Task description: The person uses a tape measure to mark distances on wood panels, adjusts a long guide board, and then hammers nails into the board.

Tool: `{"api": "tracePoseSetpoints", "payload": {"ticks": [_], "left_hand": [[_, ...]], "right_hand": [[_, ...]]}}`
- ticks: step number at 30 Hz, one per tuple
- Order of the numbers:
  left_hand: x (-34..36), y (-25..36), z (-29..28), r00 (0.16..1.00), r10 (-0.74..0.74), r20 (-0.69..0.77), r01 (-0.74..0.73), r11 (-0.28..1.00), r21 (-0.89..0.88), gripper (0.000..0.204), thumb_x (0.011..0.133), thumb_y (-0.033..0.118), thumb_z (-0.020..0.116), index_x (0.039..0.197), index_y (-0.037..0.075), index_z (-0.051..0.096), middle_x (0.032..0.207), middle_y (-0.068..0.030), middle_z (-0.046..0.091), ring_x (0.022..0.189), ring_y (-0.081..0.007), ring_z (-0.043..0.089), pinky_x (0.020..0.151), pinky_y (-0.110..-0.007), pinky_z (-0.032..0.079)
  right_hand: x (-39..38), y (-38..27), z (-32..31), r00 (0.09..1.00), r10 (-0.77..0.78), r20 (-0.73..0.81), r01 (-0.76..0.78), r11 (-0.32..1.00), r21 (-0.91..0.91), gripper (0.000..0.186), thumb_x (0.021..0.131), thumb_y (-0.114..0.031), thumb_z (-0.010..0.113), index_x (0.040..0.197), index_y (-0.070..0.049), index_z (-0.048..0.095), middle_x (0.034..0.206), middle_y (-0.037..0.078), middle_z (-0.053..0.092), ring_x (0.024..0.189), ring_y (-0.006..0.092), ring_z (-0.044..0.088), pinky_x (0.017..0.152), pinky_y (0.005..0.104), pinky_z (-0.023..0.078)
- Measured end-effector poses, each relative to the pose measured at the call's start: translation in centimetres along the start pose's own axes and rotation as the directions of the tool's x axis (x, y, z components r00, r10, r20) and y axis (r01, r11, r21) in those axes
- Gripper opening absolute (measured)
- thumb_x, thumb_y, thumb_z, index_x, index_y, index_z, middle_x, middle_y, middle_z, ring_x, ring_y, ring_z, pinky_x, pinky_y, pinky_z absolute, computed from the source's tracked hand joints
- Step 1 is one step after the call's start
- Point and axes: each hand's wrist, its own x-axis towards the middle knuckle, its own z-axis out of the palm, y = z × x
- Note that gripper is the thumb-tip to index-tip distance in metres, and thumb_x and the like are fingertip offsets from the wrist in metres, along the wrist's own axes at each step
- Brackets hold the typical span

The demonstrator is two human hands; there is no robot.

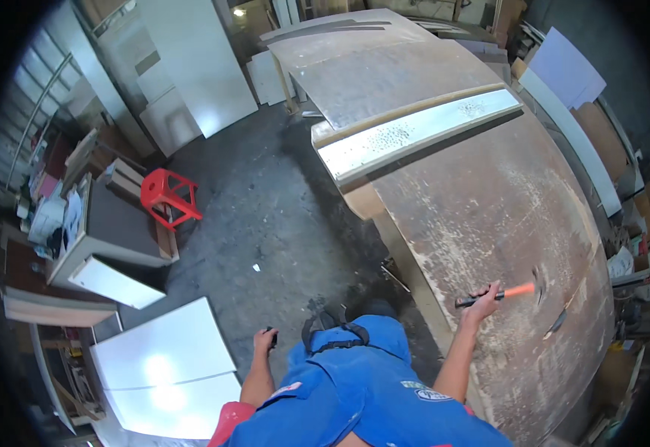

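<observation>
My right hand (483, 301) is wrapped round the grip of a hammer (517, 290) with a black and orange handle. The hammer's head lies over the worn brown worktable (481, 186), towards the right; whether it touches the surface I cannot tell. Just beyond it, a slim dark tool (558, 322) with a pale tip rests on the table. My left hand (263, 341) hangs low at my left side, away from the table, its fingers closed round something small and dark that I cannot make out.
Across the table lies a long white panel (422, 132) strewn with many small dark bits. A red plastic stool (169, 197) stands on the grey floor at left. Glossy white boards (165, 372) lie at lower left, and tall sheets (198, 67) lean at the back.
</observation>
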Motion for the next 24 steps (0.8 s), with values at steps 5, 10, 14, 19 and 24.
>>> {"api": "tracePoseSetpoints", "payload": {"ticks": [5, 10, 14, 19, 24], "left_hand": [[7.0, 14.1, 0.5, 1.000, 0.022, -0.013, -0.023, 0.998, -0.050, 0.042, 0.074, 0.041, 0.077, 0.069, 0.001, 0.065, 0.064, -0.0067, 0.062, 0.052, -0.0195, 0.060, 0.046, -0.034, 0.046], [12.2, 27.1, 1.8, 0.994, 0.087, 0.059, -0.077, 0.984, -0.164, 0.048, 0.078, 0.050, 0.075, 0.077, 0.002, 0.066, 0.068, -0.0069, 0.063, 0.055, -0.0152, 0.059, 0.048, -0.030, 0.045], [15.9, 40.5, 1.6, 0.935, 0.356, 0.015, -0.351, 0.928, -0.121, 0.046, 0.079, 0.043, 0.079, 0.091, 0.000, 0.065, 0.071, -0.0053, 0.063, 0.060, -0.0136, 0.055, 0.055, -0.029, 0.045], [25.0, 60.4, 3.1, 0.631, 0.746, -0.213, -0.766, 0.643, -0.016, 0.046, 0.076, 0.030, 0.083, 0.106, 0.001, 0.063, 0.095, -0.0078, 0.063, 0.085, -0.0191, 0.058, 0.080, -0.033, 0.048], [33.4, 81.9, 8.6, 0.306, 0.951, -0.038, -0.942, 0.309, 0.133, 0.052, 0.068, 0.022, 0.084, 0.111, 0.002, 0.063, 0.109, -0.0171, 0.061, 0.099, -0.0315, 0.060, 0.090, -0.040, 0.048]], "right_hand": [[-1.6, 4.0, 8.0, 0.934, 0.184, 0.305, -0.070, 0.934, -0.350, 0.024, 0.100, -0.025, 0.053, 0.083, -0.009, 0.049, 0.056, -0.006, 0.035, 0.042, 0.0060, 0.037, 0.039, 0.0238, 0.035], [-3.6, 9.8, 17.0, 0.938, 0.200, 0.285, -0.044, 0.880, -0.472, 0.021, 0.100, -0.027, 0.054, 0.090, -0.008, 0.053, 0.057, -0.005, 0.040, 0.041, 0.0060, 0.040, 0.036, 0.0243, 0.034], [-6.3, 9.5, 26.6, 0.909, 0.287, 0.302, -0.120, 0.875, -0.469, 0.021, 0.098, -0.029, 0.057, 0.095, -0.008, 0.053, 0.062, -0.006, 0.043, 0.044, 0.0035, 0.040, 0.037, 0.0212, 0.035], [-9.3, 8.8, 33.6, 0.919, 0.046, 0.392, 0.205, 0.792, -0.575, 0.022, 0.095, -0.024, 0.061, 0.105, -0.004, 0.058, 0.065, 0.001, 0.052, 0.052, 0.0122, 0.052, 0.049, 0.0295, 0.044], [-13.3, 8.9, 36.5, 0.960, -0.017, 0.281, 0.232, 0.614, -0.754, 0.022, 0.093, -0.021, 0.064, 0.108, -0.004, 0.061, 0.072, 0.005, 0.057, 0.068, 0.0155, 0.056, 0.065, 0.0333, 0.047]]}}
